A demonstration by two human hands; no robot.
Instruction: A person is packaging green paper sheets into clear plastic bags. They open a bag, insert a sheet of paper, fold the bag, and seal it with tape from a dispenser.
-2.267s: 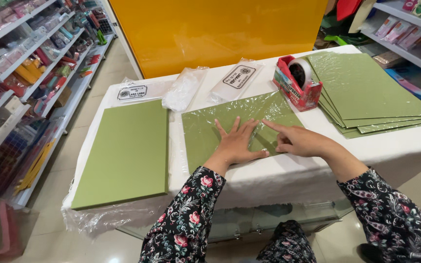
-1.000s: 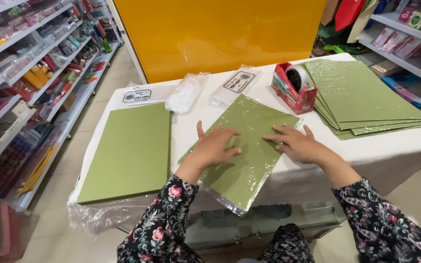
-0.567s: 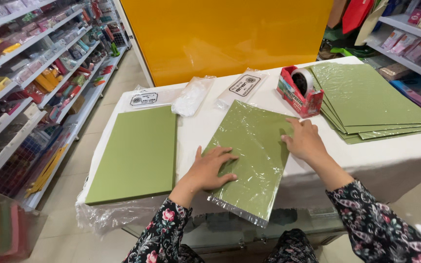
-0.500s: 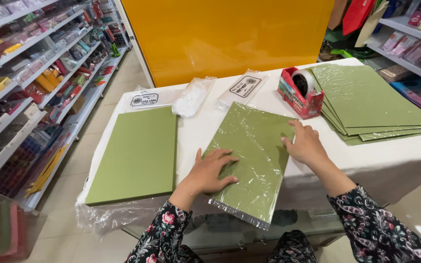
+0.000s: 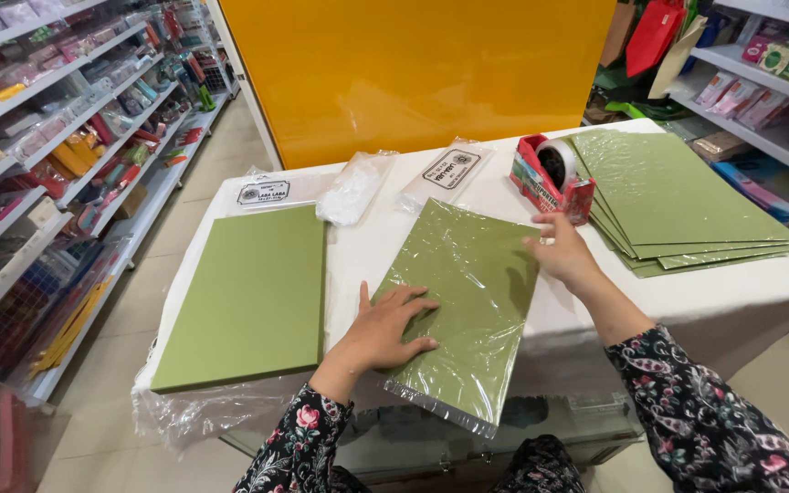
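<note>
A green sheet in clear plastic wrap (image 5: 468,301) lies lengthwise on the white table (image 5: 367,251), its near end overhanging the front edge. My left hand (image 5: 385,324) rests flat, fingers spread, on the sheet's left side. My right hand (image 5: 563,256) touches its upper right edge. Neither hand grips anything.
A stack of unwrapped green sheets (image 5: 248,297) sits at left on loose plastic. A fanned pile of wrapped green sheets (image 5: 678,201) lies at right, beside a red tape dispenser (image 5: 552,173). Empty plastic bags (image 5: 358,187) lie at the back. Shop shelves flank both sides; a yellow panel stands behind.
The wrapped sheet was turned from lying crosswise to lengthwise and slid toward me over the table edge. My hands shifted with it, the right moving to its far right edge.
</note>
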